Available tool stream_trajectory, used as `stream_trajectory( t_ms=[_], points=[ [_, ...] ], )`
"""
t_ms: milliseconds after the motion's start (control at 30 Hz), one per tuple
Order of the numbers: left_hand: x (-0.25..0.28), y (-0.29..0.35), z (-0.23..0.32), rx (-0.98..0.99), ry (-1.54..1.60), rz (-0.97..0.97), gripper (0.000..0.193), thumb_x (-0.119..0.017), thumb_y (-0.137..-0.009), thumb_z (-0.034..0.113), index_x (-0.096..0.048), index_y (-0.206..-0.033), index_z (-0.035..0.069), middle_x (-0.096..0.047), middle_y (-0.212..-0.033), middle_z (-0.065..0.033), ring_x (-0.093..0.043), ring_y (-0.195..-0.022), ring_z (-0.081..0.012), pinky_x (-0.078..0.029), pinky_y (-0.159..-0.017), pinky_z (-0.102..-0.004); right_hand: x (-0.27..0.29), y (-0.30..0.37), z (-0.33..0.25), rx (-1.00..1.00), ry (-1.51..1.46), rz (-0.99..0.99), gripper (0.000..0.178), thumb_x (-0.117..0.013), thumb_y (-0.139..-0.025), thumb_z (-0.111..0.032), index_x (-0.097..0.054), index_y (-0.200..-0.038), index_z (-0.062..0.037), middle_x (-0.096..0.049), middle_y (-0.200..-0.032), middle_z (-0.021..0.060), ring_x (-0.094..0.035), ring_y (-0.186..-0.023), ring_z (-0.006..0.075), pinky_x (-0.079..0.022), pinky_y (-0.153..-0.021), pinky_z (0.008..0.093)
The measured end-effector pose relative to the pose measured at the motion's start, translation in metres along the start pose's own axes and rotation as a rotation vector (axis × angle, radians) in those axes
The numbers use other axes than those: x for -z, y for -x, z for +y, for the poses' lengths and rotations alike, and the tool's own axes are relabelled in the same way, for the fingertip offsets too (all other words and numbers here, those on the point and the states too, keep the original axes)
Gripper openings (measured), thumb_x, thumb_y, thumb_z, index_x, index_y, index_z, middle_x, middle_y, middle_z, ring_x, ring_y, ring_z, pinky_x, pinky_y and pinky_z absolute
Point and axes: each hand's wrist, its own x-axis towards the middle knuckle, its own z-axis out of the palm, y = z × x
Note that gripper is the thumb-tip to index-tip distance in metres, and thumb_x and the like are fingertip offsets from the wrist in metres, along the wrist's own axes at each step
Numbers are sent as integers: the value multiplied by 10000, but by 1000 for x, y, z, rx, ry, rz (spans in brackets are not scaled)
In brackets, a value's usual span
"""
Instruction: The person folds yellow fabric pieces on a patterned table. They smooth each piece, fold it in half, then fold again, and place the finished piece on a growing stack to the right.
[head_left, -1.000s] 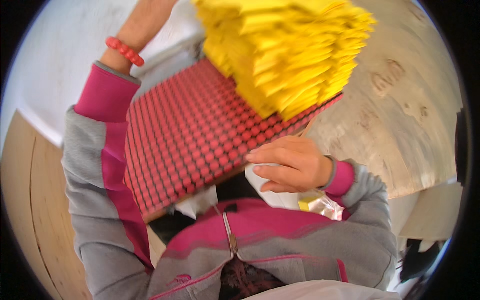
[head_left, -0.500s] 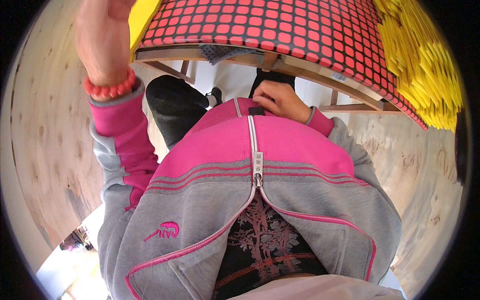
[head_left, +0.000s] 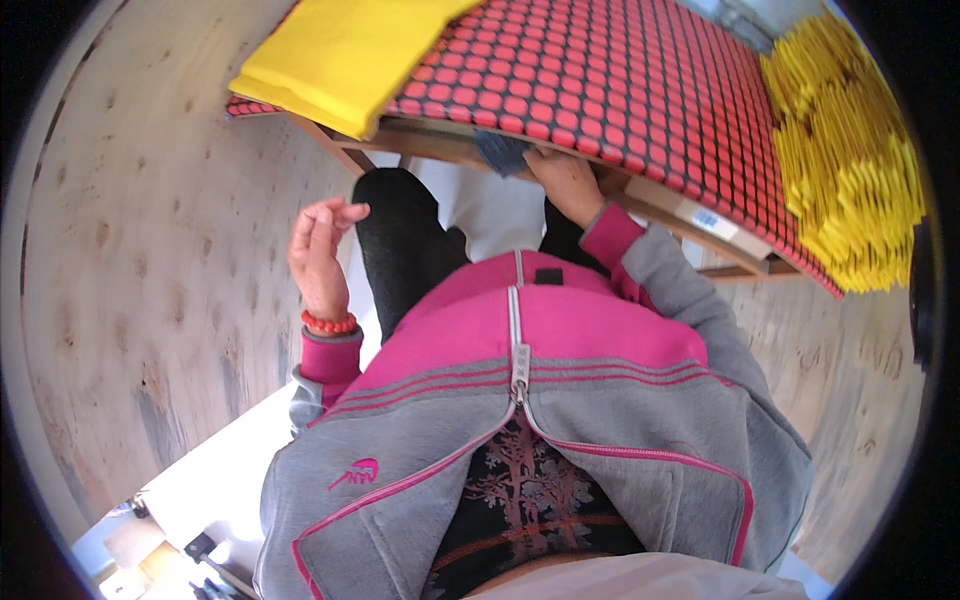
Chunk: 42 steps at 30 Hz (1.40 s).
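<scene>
My left hand point(head_left: 322, 255), with a red bead bracelet at its wrist, hovers left of my knee. Its fingers are loosely bent and somewhat apart, and nothing shows in them. At the table's near edge, my right hand point(head_left: 568, 188) has its fingers closed against a blue-grey cloth point(head_left: 502, 152) hanging below the edge; the fingertips are partly hidden. A yellow padded envelope point(head_left: 340, 65) lies on the table's left end, overhanging the near edge a little, with no hand on it.
A red-and-black checked cover point(head_left: 600, 90) spans the wooden table. Many yellow envelopes point(head_left: 850, 180) stand packed in rows at its right end. A pale box with a label point(head_left: 710, 218) sits under the edge. Wooden boards point(head_left: 150, 230) lie at the left.
My left hand has come down and back from beside the table. The right hand has moved from my jacket hem to the cloth at the table edge. More of the left yellow envelope shows.
</scene>
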Motion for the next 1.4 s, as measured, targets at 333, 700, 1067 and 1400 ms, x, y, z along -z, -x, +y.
stream_trajectory(
  t_ms=[333, 700, 1067, 1400],
  points=[
    [28, -41, -5, -174, -143, 106, 180, -569, -1059, 147, -655, -1112, -2, -749, -993, -112, -710, -973, -197, -506, -946, -317, -21, -8, 10, -155, -174, 150, 255, -635, -957, -173, -684, -1183, -66, -673, -1146, 163, -633, -1097, 337, -496, -922, 469],
    [25, -74, 13, -409, -318, 63, 169, -598, -1023, 79, -685, -1147, 2, -744, -1110, -98, -684, -1064, -187, -504, -945, -311, -8, -7, 10, -175, 40, 43, 259, -690, -958, -298, -700, -1032, -51, -695, -976, 139, -666, -928, 340, -524, -804, 446],
    [3, -135, 45, -818, -603, -249, 223, -571, -1021, 122, -696, -1181, 30, -729, -1209, -112, -689, -1111, -294, -523, -979, -398, 144, -52, -78, 564, -299, -134, 79, -692, -838, -126, -620, -861, -105, -581, -820, 57, -627, -714, 251, -506, -640, 370],
    [14, -179, 33, -496, -454, -600, 258, -464, -1031, -6, -677, -1175, 10, -715, -1172, -58, -648, -1124, -139, -487, -999, -279, 114, -209, -108, 529, -870, 215, 110, -691, -953, -132, -680, -1006, -37, -681, -919, 101, -691, -833, 289, -547, -734, 334]
  ],
)
